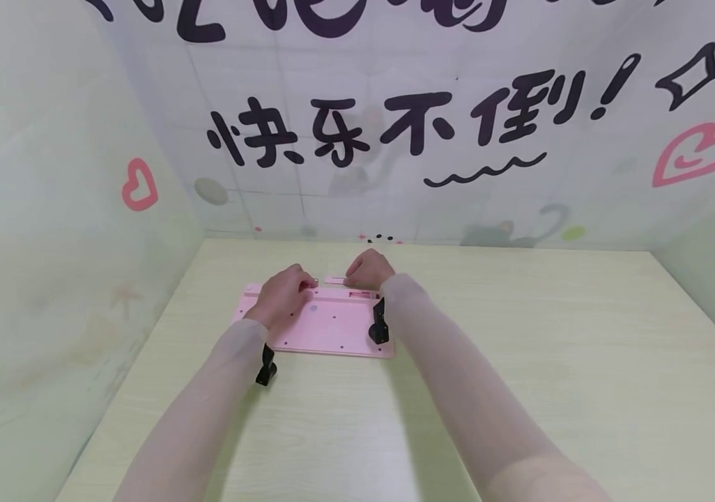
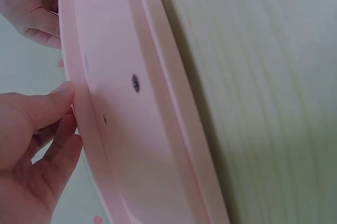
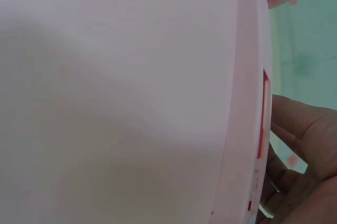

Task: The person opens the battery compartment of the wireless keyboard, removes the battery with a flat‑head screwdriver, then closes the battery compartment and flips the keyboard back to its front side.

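Note:
A pink keyboard lies underside up on the table, with small screws across it. Near its far right corner a narrow slot with a reddish inside stands uncovered; the right wrist view shows the slot too. My left hand pinches the far rim, its thumb on the edge. A tiny pale object shows by those fingertips, too small to make out. Past the far edge, my right hand has curled fingers at the end of a thin pink strip. The keyboard hides those fingertips in the right wrist view.
The pale wood-grain table extends to the right and towards me. Behind it hangs a white printed cloth with dark lettering, and pale cloth walls close both sides. Each wrist wears a black camera mount.

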The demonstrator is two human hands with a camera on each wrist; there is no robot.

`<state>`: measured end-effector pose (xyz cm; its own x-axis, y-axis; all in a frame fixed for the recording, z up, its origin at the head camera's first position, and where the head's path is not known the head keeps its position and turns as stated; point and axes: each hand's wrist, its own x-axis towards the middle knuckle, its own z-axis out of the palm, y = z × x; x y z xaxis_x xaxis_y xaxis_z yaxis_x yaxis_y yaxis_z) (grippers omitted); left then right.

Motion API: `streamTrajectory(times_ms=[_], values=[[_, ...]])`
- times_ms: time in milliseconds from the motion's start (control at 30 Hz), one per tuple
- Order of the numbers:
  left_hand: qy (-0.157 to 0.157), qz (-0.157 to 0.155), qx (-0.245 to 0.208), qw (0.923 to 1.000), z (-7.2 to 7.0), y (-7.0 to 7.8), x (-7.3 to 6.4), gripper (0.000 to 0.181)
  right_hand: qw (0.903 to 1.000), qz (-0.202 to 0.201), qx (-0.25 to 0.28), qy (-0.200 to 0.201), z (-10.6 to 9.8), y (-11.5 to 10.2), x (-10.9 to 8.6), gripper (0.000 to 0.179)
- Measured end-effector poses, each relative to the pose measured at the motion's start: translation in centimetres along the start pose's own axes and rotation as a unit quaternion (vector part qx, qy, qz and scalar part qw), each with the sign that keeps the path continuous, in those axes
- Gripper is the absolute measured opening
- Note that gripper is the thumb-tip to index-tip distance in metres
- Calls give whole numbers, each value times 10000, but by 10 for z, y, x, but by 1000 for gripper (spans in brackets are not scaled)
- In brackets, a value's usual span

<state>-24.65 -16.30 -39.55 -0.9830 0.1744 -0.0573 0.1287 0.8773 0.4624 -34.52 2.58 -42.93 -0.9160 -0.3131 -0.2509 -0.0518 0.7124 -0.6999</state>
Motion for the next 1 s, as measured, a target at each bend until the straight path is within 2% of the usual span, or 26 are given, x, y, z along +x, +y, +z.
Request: streamTrajectory(times_ms=[300, 700, 1000], values=[[57, -10, -9, 10000, 0, 0, -1, 19, 9996, 97, -51, 251, -3, -21, -28, 11], [78, 54, -19, 10000, 3, -2, 0, 18, 9991, 99, 66, 419, 0, -19, -23, 6], [90, 77, 13, 9999, 2, -2, 0, 19, 9990, -174, -80, 394, -5, -22, -29, 6]])
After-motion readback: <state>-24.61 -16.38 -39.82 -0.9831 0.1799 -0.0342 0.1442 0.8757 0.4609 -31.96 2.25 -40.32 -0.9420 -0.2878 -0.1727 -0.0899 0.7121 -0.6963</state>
